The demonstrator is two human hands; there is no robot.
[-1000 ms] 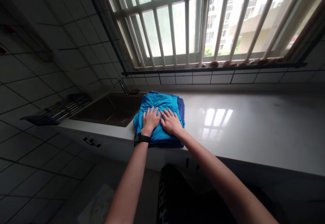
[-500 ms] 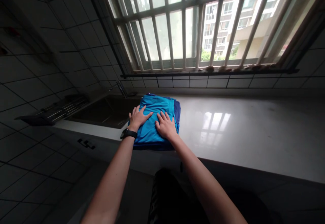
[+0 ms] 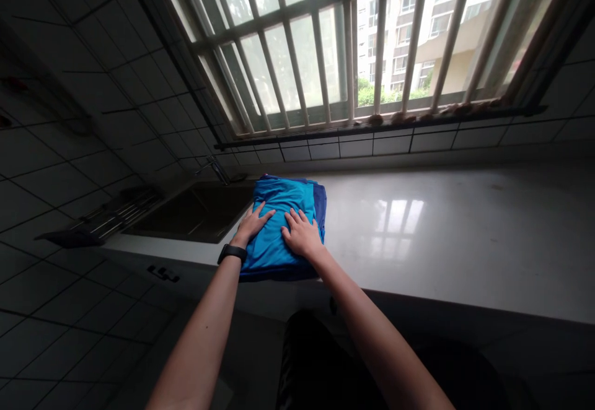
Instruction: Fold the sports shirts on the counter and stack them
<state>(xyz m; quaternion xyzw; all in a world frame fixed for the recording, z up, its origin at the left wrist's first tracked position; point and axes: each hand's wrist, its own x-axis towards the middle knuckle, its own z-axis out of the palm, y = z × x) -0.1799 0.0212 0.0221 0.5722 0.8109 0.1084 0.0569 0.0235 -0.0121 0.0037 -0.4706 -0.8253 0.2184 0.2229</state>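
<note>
A folded bright blue garment point(image 3: 283, 196) lies on top of darker blue folded cloth point(image 3: 320, 202), whose edges show at the right, back and front. My left hand point(image 3: 252, 223) rests on the left edge of the stack, fingers spread; a black watch band point(image 3: 232, 252) circles that wrist. On the right part of the bright blue garment, my right hand point(image 3: 302, 233) lies flat with its fingers apart. Neither hand grips anything. Wrinkles run across the cloth between the hands.
The stack sits on a pale countertop point(image 3: 455, 236), close to its front edge. Left of it is a sunken sink point(image 3: 186, 215) with a faucet point(image 3: 218, 170) behind. A dark rack point(image 3: 111, 218) stands at the far left. Behind the counter is a barred window point(image 3: 344, 44).
My left hand has slid toward the left side of the stack, its fingers now lower along the edge. My right hand stays almost in place. The camera view has tilted slightly.
</note>
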